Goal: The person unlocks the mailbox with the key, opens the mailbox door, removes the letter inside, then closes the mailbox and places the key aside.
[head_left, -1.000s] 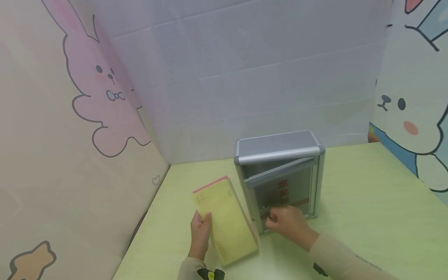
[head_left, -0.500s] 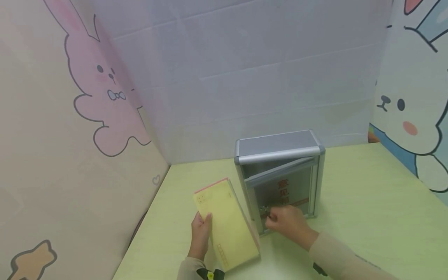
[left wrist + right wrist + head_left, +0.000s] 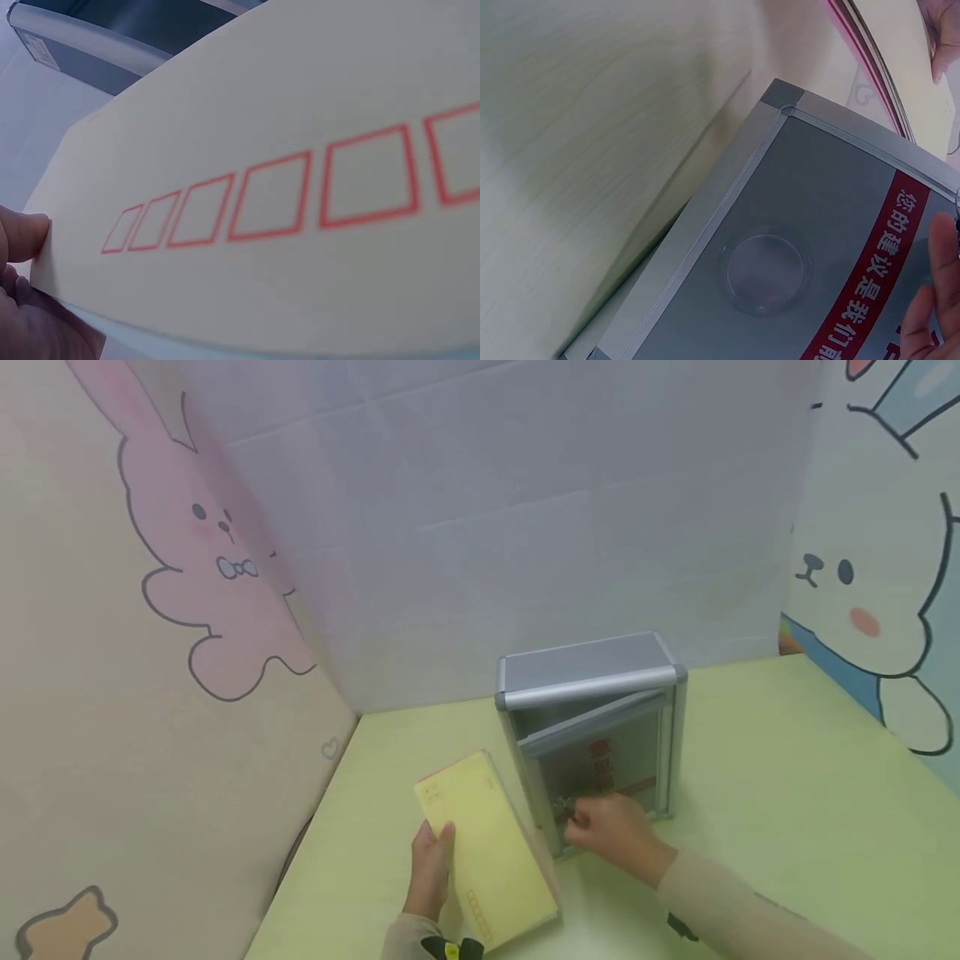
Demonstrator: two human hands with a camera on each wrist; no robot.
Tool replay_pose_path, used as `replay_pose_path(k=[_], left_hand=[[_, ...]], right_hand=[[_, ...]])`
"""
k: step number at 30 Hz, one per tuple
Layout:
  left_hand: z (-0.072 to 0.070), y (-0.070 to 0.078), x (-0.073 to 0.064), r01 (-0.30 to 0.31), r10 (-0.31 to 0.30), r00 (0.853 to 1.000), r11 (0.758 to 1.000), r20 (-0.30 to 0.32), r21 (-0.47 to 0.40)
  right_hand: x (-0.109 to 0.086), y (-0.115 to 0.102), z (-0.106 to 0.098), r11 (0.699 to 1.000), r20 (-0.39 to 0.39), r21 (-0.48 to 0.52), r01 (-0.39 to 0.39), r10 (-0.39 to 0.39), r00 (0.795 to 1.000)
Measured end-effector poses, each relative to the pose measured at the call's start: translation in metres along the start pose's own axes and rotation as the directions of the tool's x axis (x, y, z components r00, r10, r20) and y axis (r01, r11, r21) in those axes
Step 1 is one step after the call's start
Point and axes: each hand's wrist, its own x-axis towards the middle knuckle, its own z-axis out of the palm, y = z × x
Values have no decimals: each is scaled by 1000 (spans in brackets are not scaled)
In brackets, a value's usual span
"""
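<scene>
My left hand (image 3: 431, 870) grips a stack of envelopes (image 3: 491, 852) by its left edge, thumb on top. The uppermost envelope is yellow with a row of red printed squares, large in the left wrist view. To the right stands a silver-framed suggestion box (image 3: 588, 667), its front door (image 3: 630, 752) ajar at the left side. My right hand (image 3: 618, 835), fingers curled, pinches a small key (image 3: 562, 807) at the door's lock; the fingers partly hide it. In the right wrist view the door shows a red strip with white characters and a round clear disc (image 3: 765, 270).
The box and both hands are over a pale yellow-green table (image 3: 780, 777). A white wall sheet (image 3: 525, 527) hangs behind it. Side walls carry a pink rabbit picture (image 3: 217, 577) at left and a white rabbit picture (image 3: 862, 585) at right.
The envelope stack has dipped slightly toward me, and less of its pink back edge shows. My right hand stays at the lock, the door at about the same angle. The head view has shifted slightly.
</scene>
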Motion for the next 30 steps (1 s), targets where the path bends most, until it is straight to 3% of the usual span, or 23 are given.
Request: replay_pose_path(k=[12,16,23,30], left_hand=[[-1,-8,0,66,-64,995,998,74,-19],[-1,-11,0,58,-57,995,998,84,-8],[-3,-15,1,71,-72,995,997,75,23],[-5,-15,3,120,-122,992,992,41,38]], right_hand=[[3,-1,-5,1000,24,14,-7,6,1000],[1,-1,-4,1000,44,23,-22,21,999],[1,-1,-2,1000,21,14,-3,3,1000],[2,-2,-2,1000,-15,9,6,-5,1000]])
